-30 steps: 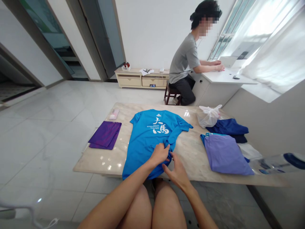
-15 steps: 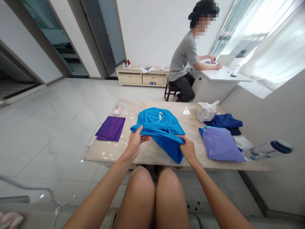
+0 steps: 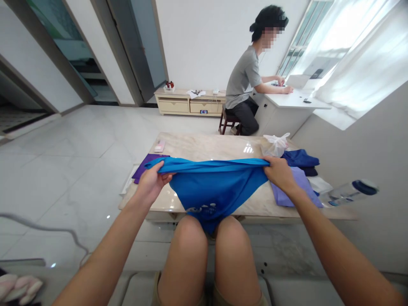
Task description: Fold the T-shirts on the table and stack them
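Observation:
A bright blue T-shirt (image 3: 210, 187) hangs stretched between my two hands above the near edge of a low marble table (image 3: 207, 146). My left hand (image 3: 152, 182) is closed on its left end, my right hand (image 3: 279, 172) is closed on its right end. The cloth sags in the middle and drops down to my knees, with white print showing near its lower edge.
A folded purple garment (image 3: 140, 168) lies on the table's left, a pink item (image 3: 159, 146) behind it. On the right lie a lilac garment (image 3: 299, 187), dark blue clothes (image 3: 301, 159), a white plastic bag (image 3: 274, 144) and a water bottle (image 3: 350, 192). A person in grey (image 3: 245, 89) sits at a white desk behind.
Both hands have lifted the blue T-shirt off the table and spread apart, pulling it wide and toward me; it now hangs over the table edge to my knees.

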A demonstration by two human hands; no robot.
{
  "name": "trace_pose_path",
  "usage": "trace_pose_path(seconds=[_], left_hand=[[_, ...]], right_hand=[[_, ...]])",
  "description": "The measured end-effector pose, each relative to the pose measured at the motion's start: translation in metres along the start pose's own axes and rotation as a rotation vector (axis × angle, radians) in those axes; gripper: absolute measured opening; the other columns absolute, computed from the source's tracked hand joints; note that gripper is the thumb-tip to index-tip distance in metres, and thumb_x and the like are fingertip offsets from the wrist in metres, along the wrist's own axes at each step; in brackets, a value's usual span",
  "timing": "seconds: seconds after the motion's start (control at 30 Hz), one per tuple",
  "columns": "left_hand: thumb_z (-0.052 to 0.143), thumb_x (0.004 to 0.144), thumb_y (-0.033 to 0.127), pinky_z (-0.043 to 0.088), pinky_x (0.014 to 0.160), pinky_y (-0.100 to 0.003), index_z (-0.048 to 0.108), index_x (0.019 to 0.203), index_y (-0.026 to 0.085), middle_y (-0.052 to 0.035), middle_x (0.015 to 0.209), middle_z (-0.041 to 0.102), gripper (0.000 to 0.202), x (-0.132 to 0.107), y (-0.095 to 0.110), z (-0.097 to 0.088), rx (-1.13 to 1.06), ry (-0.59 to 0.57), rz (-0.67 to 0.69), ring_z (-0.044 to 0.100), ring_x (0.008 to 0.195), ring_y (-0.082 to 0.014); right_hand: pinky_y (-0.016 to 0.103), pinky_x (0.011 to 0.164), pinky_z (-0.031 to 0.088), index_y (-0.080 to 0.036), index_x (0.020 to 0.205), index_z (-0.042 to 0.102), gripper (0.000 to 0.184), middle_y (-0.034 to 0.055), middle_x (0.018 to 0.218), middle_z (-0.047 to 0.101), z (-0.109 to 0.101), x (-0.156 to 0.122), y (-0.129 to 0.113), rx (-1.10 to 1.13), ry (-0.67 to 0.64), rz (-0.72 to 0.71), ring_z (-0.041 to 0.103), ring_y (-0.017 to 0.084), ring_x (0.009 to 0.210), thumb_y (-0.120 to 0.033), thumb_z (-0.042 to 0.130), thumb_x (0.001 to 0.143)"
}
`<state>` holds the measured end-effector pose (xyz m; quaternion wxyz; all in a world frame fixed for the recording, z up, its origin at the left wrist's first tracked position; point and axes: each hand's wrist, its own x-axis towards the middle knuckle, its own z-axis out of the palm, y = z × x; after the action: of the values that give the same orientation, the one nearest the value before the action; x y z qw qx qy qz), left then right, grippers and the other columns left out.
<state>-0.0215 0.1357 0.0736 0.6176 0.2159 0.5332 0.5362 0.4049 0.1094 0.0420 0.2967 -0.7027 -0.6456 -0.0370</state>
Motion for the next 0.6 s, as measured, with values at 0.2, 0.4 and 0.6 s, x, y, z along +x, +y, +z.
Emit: trace_pose_path(seconds=[0.2, 0.4, 0.6], left_hand=[[0.058, 0.107, 0.016, 0.059, 0.061, -0.02, 0.067, 0.101, 0.016, -0.0031, 0.078, 0.073, 0.011, 0.055, 0.046, 0.055, -0.002, 0.026, 0.097, 0.067, 0.061, -0.0106], [0.07, 0.101, 0.026, 0.054, 0.056, -0.021, 0.069, 0.104, 0.023, 0.0003, 0.09, 0.075, 0.004, -0.001, 0.074, 0.045, -0.184, -0.037, 0.561, 0.07, 0.071, -0.0136], [0.079, 0.083, 0.031, 0.056, 0.055, -0.022, 0.073, 0.104, 0.026, 0.0005, 0.096, 0.077, 0.023, 0.006, -0.05, -0.012, -0.064, 0.209, 0.329, 0.069, 0.073, -0.0156]], right_hand=[[0.047, 0.092, 0.055, -0.019, 0.108, 0.084, 0.035, 0.0127, 0.09, 0.078, -0.016, 0.083, -0.031, -0.082, 0.038, 0.152, 0.072, 0.03, 0.091, -0.01, 0.06, 0.084], [0.044, 0.091, 0.053, -0.022, 0.125, 0.082, 0.039, 0.014, 0.108, 0.081, -0.115, 0.059, -0.075, -0.181, 0.451, -0.161, 0.076, 0.036, 0.107, -0.02, 0.053, 0.1], [0.039, 0.075, 0.058, -0.026, 0.11, 0.084, 0.031, 0.0092, 0.1, 0.081, -0.021, -0.036, -0.003, -0.098, 0.275, -0.3, 0.078, 0.031, 0.094, -0.02, 0.056, 0.097]])
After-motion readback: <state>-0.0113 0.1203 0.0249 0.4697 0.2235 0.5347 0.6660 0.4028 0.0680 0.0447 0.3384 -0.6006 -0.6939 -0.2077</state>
